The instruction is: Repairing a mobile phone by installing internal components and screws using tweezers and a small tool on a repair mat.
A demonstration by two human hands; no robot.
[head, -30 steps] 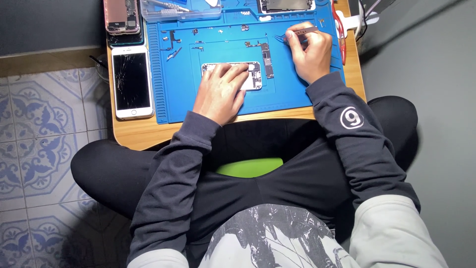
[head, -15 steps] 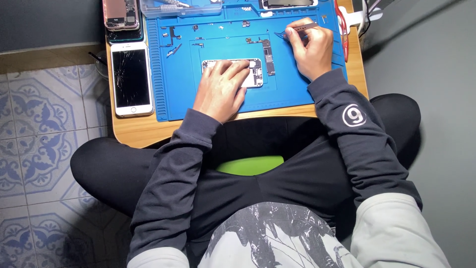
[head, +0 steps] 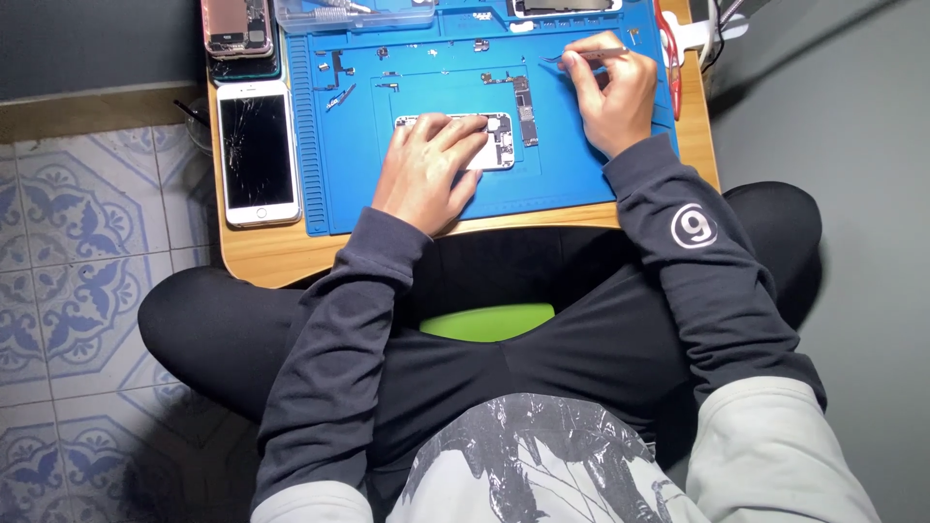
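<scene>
Tweezers [head: 581,56] are being pinched in the right hand [head: 615,97]. Left hand [head: 426,169] is pressing flat, ungripped, on the opened phone [head: 489,140], likely fragile; edges seem safest.

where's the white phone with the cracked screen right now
In the head view, the white phone with the cracked black screen lies face up on the wooden table, just off the left edge of the blue work mat, left of the left hand.
</scene>
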